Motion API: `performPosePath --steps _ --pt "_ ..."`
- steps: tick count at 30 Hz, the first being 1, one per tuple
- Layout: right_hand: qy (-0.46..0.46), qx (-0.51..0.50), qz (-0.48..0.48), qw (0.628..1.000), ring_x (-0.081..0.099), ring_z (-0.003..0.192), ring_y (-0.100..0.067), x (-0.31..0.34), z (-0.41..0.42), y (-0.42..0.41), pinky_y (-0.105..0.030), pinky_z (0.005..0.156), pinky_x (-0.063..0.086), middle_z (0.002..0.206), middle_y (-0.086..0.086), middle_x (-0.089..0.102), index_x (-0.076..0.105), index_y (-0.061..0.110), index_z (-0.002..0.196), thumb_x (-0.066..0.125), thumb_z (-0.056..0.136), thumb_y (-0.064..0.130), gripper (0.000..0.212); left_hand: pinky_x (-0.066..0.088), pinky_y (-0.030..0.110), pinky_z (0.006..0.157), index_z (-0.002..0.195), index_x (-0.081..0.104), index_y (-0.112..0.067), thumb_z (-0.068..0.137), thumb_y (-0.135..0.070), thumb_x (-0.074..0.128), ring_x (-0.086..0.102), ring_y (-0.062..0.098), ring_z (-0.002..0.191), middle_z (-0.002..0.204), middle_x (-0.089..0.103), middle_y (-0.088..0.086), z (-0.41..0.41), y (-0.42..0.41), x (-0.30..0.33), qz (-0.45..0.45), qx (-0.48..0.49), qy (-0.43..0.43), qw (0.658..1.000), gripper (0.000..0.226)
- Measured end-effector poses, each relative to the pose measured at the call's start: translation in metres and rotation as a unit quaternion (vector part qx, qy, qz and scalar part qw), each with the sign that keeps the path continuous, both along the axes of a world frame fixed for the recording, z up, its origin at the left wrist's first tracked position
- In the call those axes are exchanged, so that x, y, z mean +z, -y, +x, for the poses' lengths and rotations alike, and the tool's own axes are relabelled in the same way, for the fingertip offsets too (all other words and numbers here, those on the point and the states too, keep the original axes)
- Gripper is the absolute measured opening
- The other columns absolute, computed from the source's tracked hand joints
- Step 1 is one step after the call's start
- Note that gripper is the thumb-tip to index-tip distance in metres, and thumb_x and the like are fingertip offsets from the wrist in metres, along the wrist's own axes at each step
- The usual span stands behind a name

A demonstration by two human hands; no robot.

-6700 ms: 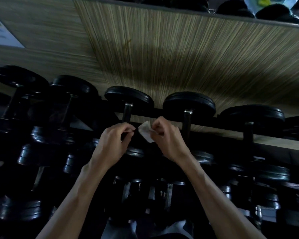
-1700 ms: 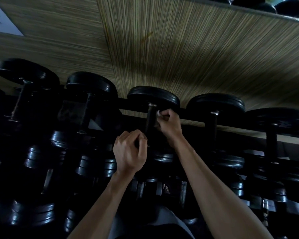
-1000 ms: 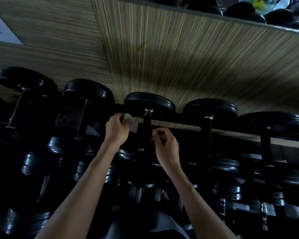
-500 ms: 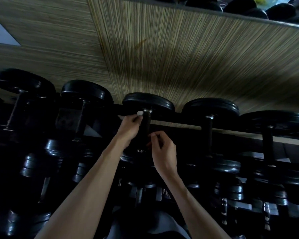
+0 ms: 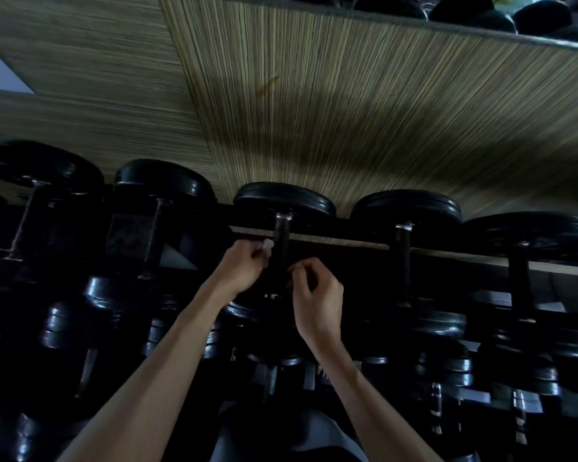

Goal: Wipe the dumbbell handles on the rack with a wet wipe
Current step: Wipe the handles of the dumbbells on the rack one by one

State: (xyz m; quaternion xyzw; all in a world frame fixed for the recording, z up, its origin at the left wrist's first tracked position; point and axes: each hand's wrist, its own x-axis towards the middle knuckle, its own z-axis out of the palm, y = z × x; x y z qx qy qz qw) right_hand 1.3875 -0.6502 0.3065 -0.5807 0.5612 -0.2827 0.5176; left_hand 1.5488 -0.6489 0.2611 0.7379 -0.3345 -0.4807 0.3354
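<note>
Left hand (image 5: 242, 266) curled around a small white wet wipe (image 5: 268, 244), pressed against the left side of the middle dumbbell handle (image 5: 280, 251). Right hand (image 5: 317, 295) just on the other side of that same handle, fingers curled in close to it; hard to tell in the dark whether touching or gripping. Both hands near each other, with the handle between them.

Looks like a wipe in progress on this one handle, near its top end, just under the far black weight (image 5: 283, 199).

Around that middle handle, more work waiting: two handles to the left (image 5: 154, 238), (image 5: 25, 221), two to the right (image 5: 402, 261), (image 5: 519, 281), all along the top bar of the rack (image 5: 341, 242). No way to tell by looking which ones are clean already. More dumbbells below (image 5: 442, 323), dark and hard to see. Probably a lot left to wipe. Striped wall (image 5: 347, 111) behind the rack.
</note>
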Motion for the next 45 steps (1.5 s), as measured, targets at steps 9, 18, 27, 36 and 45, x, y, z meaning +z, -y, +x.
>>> performPosePath --steps 9,18,27,36,45 --pt "0.011 0.001 0.004 1.000 0.040 0.042 -0.013 0.002 -0.002 0.000 -0.021 0.036 0.028 0.066 -0.015 0.064 0.066 0.016 0.083 0.053 0.099 0.016 0.021 0.055 0.044 0.087 0.077 0.072 -0.016 0.101 -0.024 0.050 0.067 0.023 0.084 0.083 0.069 0.006 -0.008 0.021 0.033 -0.016 0.049 0.018 0.998 0.033" --pt "-0.010 -0.005 -0.005 1.000 0.043 0.042 -0.013 0.000 0.000 -0.001 -0.023 0.036 0.030 0.065 -0.013 0.065 0.065 0.019 0.081 0.053 0.099 0.019 0.021 0.051 0.036 0.083 0.113 0.070 -0.006 0.101 -0.017 0.051 0.067 0.031 0.100 0.110 0.067 0.025 -0.010 0.028 0.029 -0.007 0.077 0.012 0.997 0.025" --pt "-0.005 -0.002 -0.016 1.000 0.041 0.039 -0.012 -0.001 -0.001 -0.002 -0.026 0.036 0.028 0.058 -0.010 0.062 0.064 0.020 0.080 0.052 0.098 0.015 0.022 0.055 0.028 0.076 0.085 0.070 -0.013 0.101 -0.012 0.051 0.065 0.015 0.077 0.080 0.067 0.004 -0.008 0.005 0.031 0.018 0.049 -0.038 0.998 0.025" --pt "0.006 -0.003 -0.015 1.000 0.038 0.039 -0.012 -0.001 -0.001 -0.002 -0.024 0.036 0.027 0.058 -0.014 0.059 0.064 0.018 0.079 0.052 0.098 0.014 0.022 0.056 0.032 0.079 0.078 0.069 -0.012 0.101 -0.023 0.054 0.065 0.014 0.076 0.073 0.066 0.003 -0.003 -0.013 0.030 0.043 -0.013 -0.035 0.998 0.030" --pt "0.004 -0.005 -0.019 1.000 0.039 0.040 -0.013 0.000 -0.002 -0.002 -0.025 0.035 0.027 0.059 -0.014 0.060 0.064 0.016 0.080 0.052 0.098 0.012 0.022 0.052 0.036 0.080 0.081 0.067 0.001 0.103 -0.025 0.050 0.063 0.021 0.078 0.078 0.067 0.013 0.003 -0.014 0.028 0.064 -0.072 -0.003 0.995 0.038"
